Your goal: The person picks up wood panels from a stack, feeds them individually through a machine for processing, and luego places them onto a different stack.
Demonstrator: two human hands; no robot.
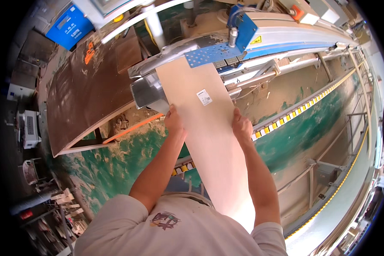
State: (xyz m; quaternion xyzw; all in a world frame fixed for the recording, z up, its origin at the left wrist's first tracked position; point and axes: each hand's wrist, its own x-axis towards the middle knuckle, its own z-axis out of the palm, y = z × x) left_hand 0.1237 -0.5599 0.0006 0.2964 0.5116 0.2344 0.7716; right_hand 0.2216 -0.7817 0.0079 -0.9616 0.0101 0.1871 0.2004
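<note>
A long pale wooden panel (209,132) stretches from beside my body to the machine's end. It carries a small white printed label (204,97). My left hand (174,120) grips the panel's left edge, and my right hand (242,124) is closed round its right edge at about the same distance. The panel's far end lies at the machine's bed, next to a blue perforated metal plate (213,54). A shiny metal guard (147,90) sits just left of that end. The fingers under the panel are hidden.
A brown board table (89,94) stands at the left, with an orange bar (134,128) below it. Along the right runs a roller rail (294,113) with yellow and white rollers. Sawdust covers the green floor (115,170). Scrap wood (68,209) is piled at lower left.
</note>
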